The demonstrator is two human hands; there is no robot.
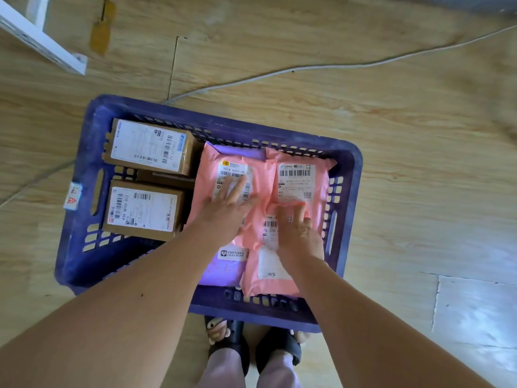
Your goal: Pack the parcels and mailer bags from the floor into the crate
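Two hands reach straight down into a crate [92, 141] on the floor [405, 141]. The left hand [229, 205] lies flat, fingers straight and spread, and presses on the left pink bag [207, 175]. The right hand [300, 233] rests palm down on the front pink bag [268, 278], fingers nearly straight and holding nothing. The crate is blue-purple plastic, a rectangle with slots in its walls. Its left side holds brown cardboard boxes with white labels: the far box [151, 147], the near box [144, 210], and a third box [167, 177] low between them. Its right side holds soft, puffy pink bags with white barcode labels. The back pink bag [302, 180] lies just beside the left one. A smooth purple bag [223, 273] peeks out from under them. A white cable [279, 71] runs over the wood-look floor behind the crate.
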